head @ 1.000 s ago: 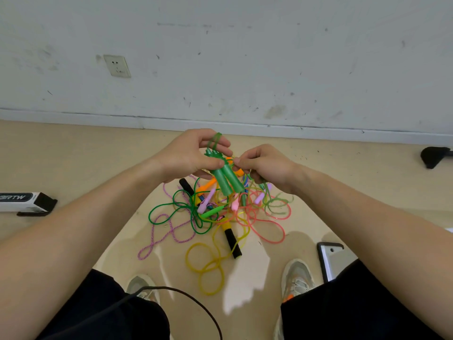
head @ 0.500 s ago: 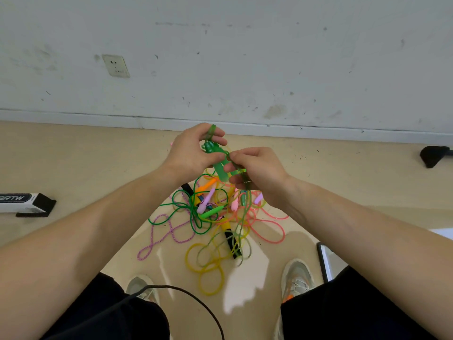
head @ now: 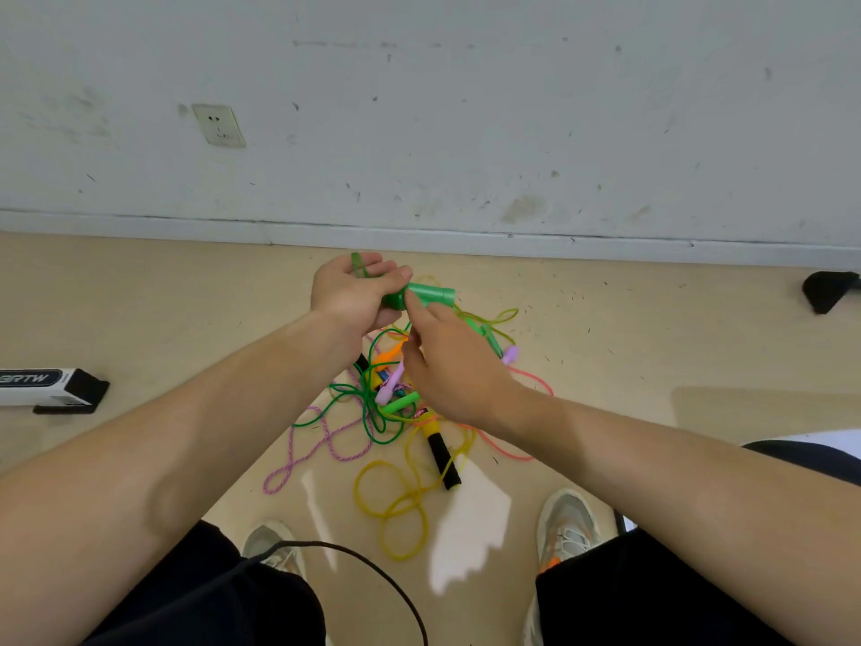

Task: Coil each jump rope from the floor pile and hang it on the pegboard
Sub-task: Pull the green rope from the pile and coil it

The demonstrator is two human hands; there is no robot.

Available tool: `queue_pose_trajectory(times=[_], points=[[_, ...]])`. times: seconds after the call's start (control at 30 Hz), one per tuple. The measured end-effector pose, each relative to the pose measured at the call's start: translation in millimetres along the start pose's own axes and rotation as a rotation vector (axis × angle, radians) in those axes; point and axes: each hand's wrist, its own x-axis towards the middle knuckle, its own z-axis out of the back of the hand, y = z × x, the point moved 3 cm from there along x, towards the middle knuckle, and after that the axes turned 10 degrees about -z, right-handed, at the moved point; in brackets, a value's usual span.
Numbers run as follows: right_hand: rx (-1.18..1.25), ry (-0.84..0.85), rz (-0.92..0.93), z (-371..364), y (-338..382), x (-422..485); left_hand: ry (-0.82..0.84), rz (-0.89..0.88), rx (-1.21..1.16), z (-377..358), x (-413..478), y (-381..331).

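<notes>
Mid-coil just above the floor pile (head: 396,405), the left hand (head: 347,296) clenches the handles (head: 431,295) and a loop of the green rope (head: 358,265), the right hand (head: 447,366) hides its grip; next, I judge, the trailing cord needs winding in

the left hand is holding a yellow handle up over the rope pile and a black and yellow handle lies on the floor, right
Not quite: the head view shows the handle gripped by the left hand is green, not yellow. The rest holds: it is held above the rope pile, and a black and yellow handle lies on the floor.
</notes>
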Motion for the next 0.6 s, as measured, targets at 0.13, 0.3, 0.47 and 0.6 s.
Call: queue_pose_trajectory(times=[0.13,0.3,0.47,0.6], points=[[-0.067,-0.033,0.09,1.5,6.0,-3.8,-0.018,0.01,0.007,0.9,-1.4,-1.5],[0.351,-0.237,0.003,15.1,0.6,-0.2,-0.038,-0.011,-0.05,-0.4,-1.4,-9.9],[0.749,0.043,-0.285,20.6,-14.6,9.2,0.028,0.041,-0.141,1.4,-2.3,-19.2],[0.817,0.1,-0.255,23.9,-15.0,8.1,0.021,0.046,-0.154,2.6,-3.9,-18.1]])
